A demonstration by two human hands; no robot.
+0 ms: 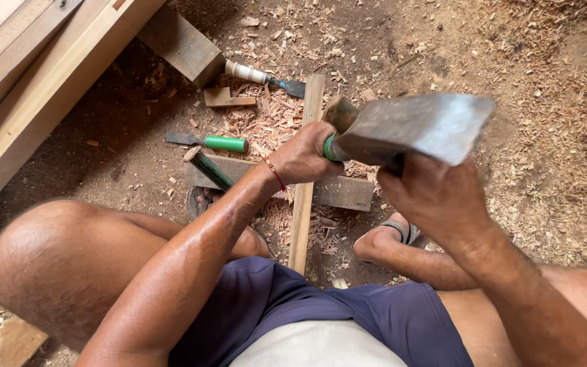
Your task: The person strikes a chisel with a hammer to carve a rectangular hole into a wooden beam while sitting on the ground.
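At frame centre: left hand (305, 158) closed round a green-handled chisel (330, 147), tip hidden, seemingly set on the narrow wooden strip (301, 204). Right hand (436, 197) grips a hatchet (419, 126) flat-side down over the chisel's butt. Strip lies across a block (344, 191), off the shavings-strewn floor (524, 136).

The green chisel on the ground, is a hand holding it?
No, the green-handled chisel lies alone on the dirt, left of the left hand.
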